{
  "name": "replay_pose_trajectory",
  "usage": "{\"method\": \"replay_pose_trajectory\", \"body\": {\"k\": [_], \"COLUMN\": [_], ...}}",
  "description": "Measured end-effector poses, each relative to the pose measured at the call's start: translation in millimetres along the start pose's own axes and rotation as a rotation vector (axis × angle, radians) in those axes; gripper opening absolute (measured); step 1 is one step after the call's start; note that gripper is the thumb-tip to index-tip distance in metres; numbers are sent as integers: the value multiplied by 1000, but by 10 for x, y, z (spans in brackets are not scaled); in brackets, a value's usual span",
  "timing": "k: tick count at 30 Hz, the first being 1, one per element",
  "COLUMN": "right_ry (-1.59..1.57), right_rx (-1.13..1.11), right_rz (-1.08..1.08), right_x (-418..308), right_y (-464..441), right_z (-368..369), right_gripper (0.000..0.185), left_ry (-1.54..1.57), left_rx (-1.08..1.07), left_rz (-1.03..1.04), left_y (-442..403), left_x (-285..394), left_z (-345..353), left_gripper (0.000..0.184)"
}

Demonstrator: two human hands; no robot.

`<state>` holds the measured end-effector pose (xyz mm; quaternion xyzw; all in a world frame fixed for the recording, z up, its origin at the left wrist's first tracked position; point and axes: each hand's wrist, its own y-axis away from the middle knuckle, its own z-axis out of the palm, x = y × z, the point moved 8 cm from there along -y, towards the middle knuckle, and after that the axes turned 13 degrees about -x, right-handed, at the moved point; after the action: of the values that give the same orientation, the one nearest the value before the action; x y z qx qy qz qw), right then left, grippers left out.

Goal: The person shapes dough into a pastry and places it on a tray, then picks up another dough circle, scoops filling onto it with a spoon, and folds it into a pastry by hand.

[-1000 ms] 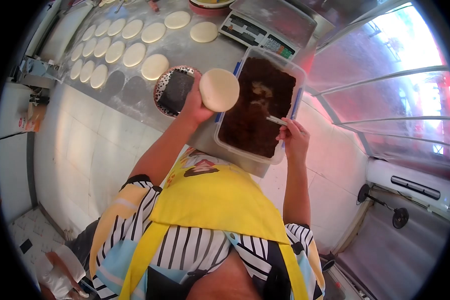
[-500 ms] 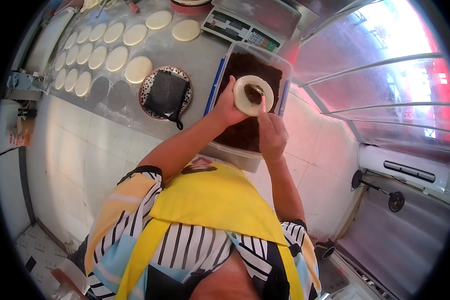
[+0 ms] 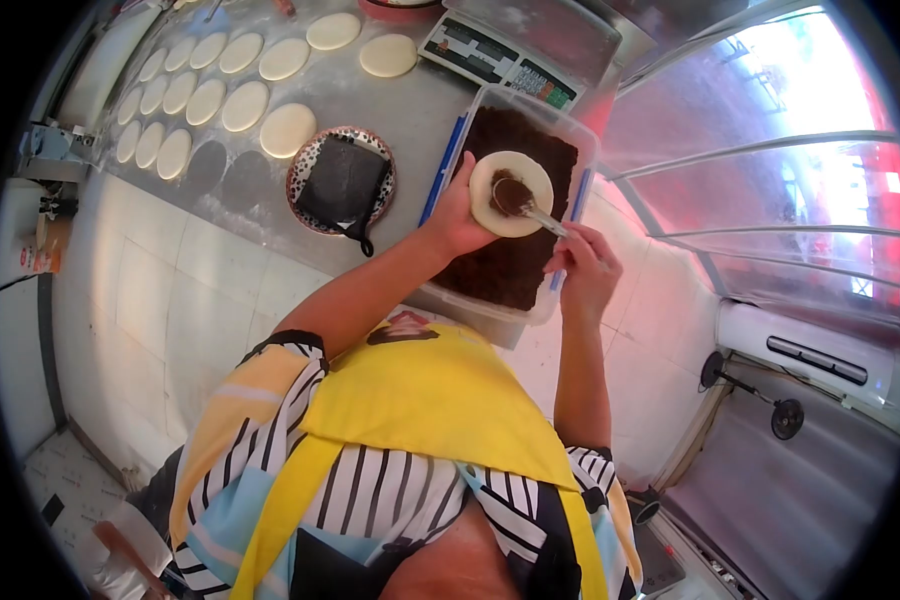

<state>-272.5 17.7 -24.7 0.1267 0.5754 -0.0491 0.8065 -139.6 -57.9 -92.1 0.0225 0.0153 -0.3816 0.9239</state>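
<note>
My left hand (image 3: 457,212) holds a round dough disc (image 3: 523,168) over a clear plastic tub (image 3: 538,313) of dark brown filling (image 3: 510,262). Pinched in my right hand (image 3: 587,266) is the handle of a metal spoon (image 3: 546,219). The spoon's bowl, with brown filling in it, rests over the middle of the disc, where more filling shows. To the left, a dark square object with a loop (image 3: 342,184) lies on a patterned round dish (image 3: 296,182).
Several flat dough discs (image 3: 288,131) lie in rows on the metal table (image 3: 240,205). Behind the tub stands a scale (image 3: 475,50). A red bowl (image 3: 402,12) is at the table's back. Part of another person (image 3: 120,550) shows at the lower left.
From beside the tub, my left hand has brought the disc over it. My right hand has moved the spoon from the filling to the disc, and filling now sits there.
</note>
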Motion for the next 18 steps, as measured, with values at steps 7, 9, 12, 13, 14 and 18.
{"method": "replay_pose_trajectory", "body": {"k": [7, 9, 12, 13, 14, 18], "right_ry": [54, 80, 442, 566, 635, 699], "right_rx": [87, 119, -27, -62, -94, -137], "right_rz": [-112, -109, 89, 159, 161, 203], "right_x": [-272, -275, 304, 477, 557, 691], "right_y": [29, 47, 55, 87, 123, 164], "right_z": [-213, -344, -351, -282, -205, 39], "right_gripper": [17, 16, 13, 13, 13, 13], "left_ry": [17, -32, -842, -1001, -928, -120], "left_rx": [112, 169, -167, -217, -174, 148], "left_rz": [82, 137, 312, 350, 323, 256], "left_y": [87, 175, 405, 484, 506, 514], "left_x": [152, 358, 716, 786, 851, 883], "left_z": [-133, -195, 175, 255, 209, 82], "left_gripper": [60, 59, 59, 59, 59, 61]}}
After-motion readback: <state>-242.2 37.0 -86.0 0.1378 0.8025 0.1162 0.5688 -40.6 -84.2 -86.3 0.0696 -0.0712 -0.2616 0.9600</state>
